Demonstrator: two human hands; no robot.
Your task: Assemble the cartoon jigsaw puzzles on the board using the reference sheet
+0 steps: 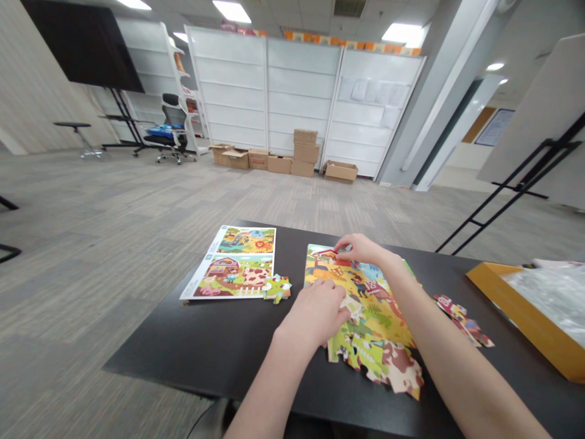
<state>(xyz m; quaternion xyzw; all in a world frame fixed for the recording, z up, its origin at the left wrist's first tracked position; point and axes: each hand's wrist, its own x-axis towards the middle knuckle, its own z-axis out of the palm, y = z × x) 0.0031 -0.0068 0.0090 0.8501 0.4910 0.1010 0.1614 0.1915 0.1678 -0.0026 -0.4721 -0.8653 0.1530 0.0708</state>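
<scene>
A colourful puzzle board (pixel 372 314) lies on the black table, with animals and a farmer figure printed or pieced on it. At its upper edge, my right hand (pixel 359 249) pinches a red-roofed puzzle piece (pixel 328 253) against the board. Over the board's left side is my left hand (pixel 320 308), fingers curled, with a pale puzzle piece (pixel 353 308) at its fingertips. Joined green and cow-patterned pieces (pixel 402 367) overlap the board's near edge. To the left, a picture sheet (pixel 237 265) shows a safari scene and a farm scene, and a loose green piece (pixel 276 288) touches its corner.
Several red and purple puzzle pieces (pixel 464 320) lie right of my right forearm. An orange-yellow box (pixel 516 317) holding clear plastic stands at the table's right. Beyond the black table (pixel 205 341) are cardboard boxes (pixel 304 152), an office chair (pixel 169 131) and white shelving (pixel 301 91).
</scene>
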